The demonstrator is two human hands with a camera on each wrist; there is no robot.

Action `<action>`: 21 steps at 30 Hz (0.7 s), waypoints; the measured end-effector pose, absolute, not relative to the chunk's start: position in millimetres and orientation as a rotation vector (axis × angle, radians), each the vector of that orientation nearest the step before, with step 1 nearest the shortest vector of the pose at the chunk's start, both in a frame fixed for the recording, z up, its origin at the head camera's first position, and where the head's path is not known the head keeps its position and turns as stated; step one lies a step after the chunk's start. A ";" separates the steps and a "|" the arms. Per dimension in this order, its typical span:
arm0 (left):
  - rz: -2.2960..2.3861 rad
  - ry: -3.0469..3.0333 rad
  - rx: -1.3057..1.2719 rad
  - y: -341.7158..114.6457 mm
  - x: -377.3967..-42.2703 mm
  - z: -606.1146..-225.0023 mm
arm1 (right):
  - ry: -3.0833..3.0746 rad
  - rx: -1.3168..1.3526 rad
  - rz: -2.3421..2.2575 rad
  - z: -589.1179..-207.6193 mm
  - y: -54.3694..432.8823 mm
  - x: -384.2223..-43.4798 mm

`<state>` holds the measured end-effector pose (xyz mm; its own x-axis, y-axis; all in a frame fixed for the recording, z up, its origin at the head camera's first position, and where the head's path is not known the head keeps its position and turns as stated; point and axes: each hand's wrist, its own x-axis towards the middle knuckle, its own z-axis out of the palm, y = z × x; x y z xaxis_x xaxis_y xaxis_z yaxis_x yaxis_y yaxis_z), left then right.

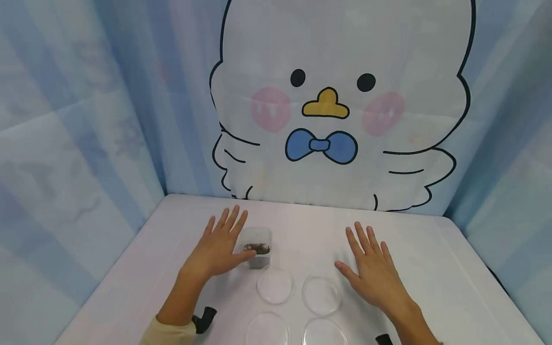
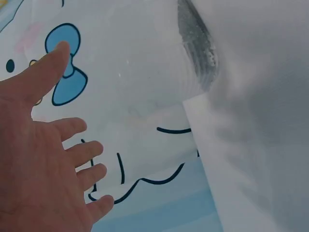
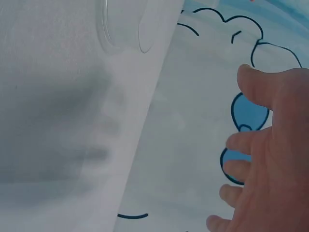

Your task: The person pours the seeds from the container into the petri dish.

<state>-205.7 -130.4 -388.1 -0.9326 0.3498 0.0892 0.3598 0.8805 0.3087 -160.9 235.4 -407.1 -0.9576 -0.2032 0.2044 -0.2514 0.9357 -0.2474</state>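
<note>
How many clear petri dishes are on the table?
4, in two rows: far-left dish, far-right dish, near-left dish, near-right dish. The head view cuts off the near pair; more may lie beyond its lower edge.

Two bare hands: one left hand (image 1: 217,251), one right hand (image 1: 373,275). Four clear round dishes (image 1: 274,285). One clear box (image 1: 259,262). One white table (image 1: 435,287). Two black wrist fittings (image 1: 205,319). One cartoon bird (image 1: 336,123) with two eyes (image 1: 297,77), two pink cheeks (image 1: 270,109), one yellow beak (image 1: 326,108), one blue bow tie (image 1: 320,145).
</note>
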 end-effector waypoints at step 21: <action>-0.864 -3.014 -0.633 -134.3 -234.7 -421.1 | -2.930 0.441 0.399 -420.2 219.9 -159.0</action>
<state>-234.7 -134.3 -421.1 -0.9201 0.3881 0.0528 0.3572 0.7760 0.5199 -159.0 219.9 -420.2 -0.9453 -0.2675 0.1869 -0.3077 0.9213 -0.2379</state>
